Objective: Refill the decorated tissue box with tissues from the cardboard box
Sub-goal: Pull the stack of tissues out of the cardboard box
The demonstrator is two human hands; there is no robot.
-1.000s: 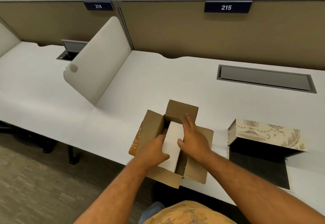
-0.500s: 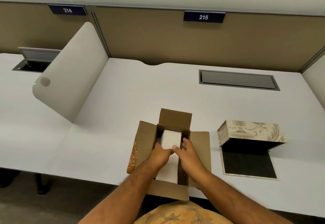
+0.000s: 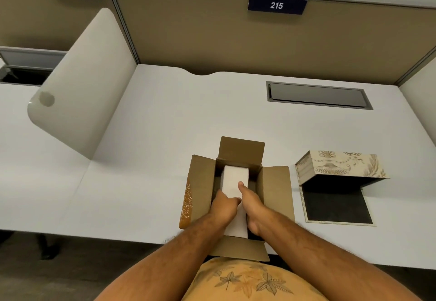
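Observation:
An open brown cardboard box [image 3: 203,182] stands at the desk's front edge with its flaps spread. A white stack of tissues [image 3: 234,179] lies inside it. My left hand [image 3: 223,207] grips the stack's left side and my right hand [image 3: 251,202] grips its right side, thumb on top. The stack's near end is partly hidden by my hands. To the right lies the decorated tissue box [image 3: 339,165], cream with an urn pattern, hinged open with its dark inner base [image 3: 337,206] flat on the desk.
The white desk [image 3: 165,135] has a grey cable hatch [image 3: 318,95] at the back right. A rounded white divider panel [image 3: 80,83] rises at the left. A tan partition wall with plates 214 and 215 runs behind.
Both hands have slid toward me and closed on the near half of the tissue stack; the right hand left the far end. The camera view has shifted right.

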